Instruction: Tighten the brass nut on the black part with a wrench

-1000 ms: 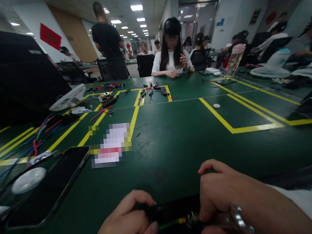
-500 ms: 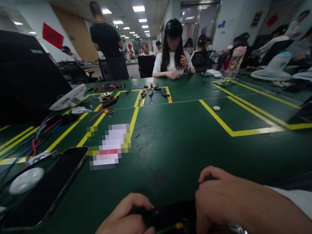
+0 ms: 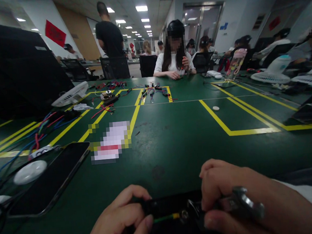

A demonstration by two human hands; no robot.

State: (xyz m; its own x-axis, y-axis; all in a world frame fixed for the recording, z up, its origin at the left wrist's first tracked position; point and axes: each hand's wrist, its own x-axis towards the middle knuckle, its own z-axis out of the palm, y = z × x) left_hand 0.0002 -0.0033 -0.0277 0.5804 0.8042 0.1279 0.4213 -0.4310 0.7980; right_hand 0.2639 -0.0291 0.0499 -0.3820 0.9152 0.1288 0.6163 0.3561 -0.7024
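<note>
At the bottom edge, a black part like a housing (image 3: 169, 202) lies in front of me, its lower side cut off by the frame. My left hand (image 3: 121, 222) is closed at its left end, thumb and fingers pinching a green wire (image 3: 163, 218) with a yellow sleeve. The wire ends at a round metal fastener or ring terminal (image 3: 184, 215). My right hand (image 3: 230, 190) is closed around a silver wrench (image 3: 247, 202). One open jaw sticks out beside my knuckles; a thin metal end shows near the fastener. Whether it touches the fastener I cannot tell.
A phone (image 3: 52, 177) and a white oval object (image 3: 30, 172) lie at left, near bundled wires (image 3: 39, 136). A pixelated paper (image 3: 114, 139) lies ahead. A black monitor (image 3: 17, 67) stands at left. Across the green table (image 3: 168, 137) sits a person (image 3: 176, 53); small wired parts (image 3: 152, 90) lie there.
My right hand has lifted slightly and turned, bringing the wrench's open jaw up into view. The round fastener shows more clearly. My left hand keeps its pinch; the whole view has shifted slightly.
</note>
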